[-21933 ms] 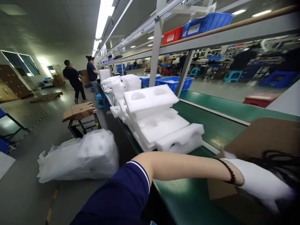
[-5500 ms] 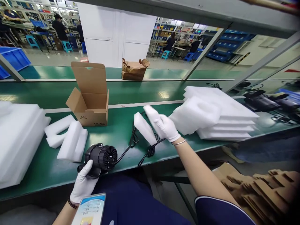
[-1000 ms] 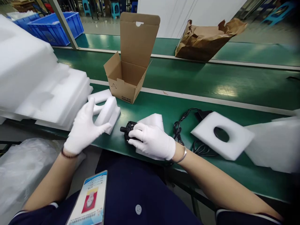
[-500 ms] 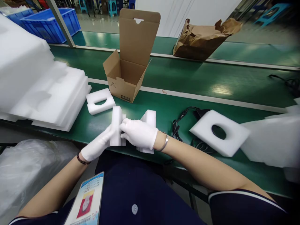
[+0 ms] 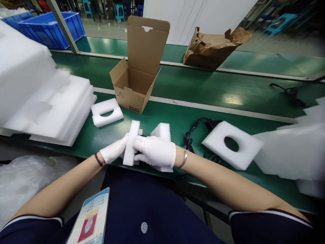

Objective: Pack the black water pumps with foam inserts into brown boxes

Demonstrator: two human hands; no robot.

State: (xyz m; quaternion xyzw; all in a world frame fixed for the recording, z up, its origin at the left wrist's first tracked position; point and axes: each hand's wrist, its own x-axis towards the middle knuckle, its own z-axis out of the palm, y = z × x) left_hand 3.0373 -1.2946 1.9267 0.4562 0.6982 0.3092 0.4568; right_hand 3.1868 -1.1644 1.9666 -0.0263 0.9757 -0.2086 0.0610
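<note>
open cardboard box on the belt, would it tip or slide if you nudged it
The cardboard box looks empty, so it is probably light and would likely slide on the smooth green belt. Its tall lid stands upright at the back, so a push there might tip it backward. The thin flaps would probably bend.

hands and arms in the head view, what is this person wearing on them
Both the left hand and the right hand wear thin white gloves. A dark bead bracelet circles the left wrist, a silver bangle the right. Short navy sleeves with a white stripe near the hem cover the upper arms.
</note>
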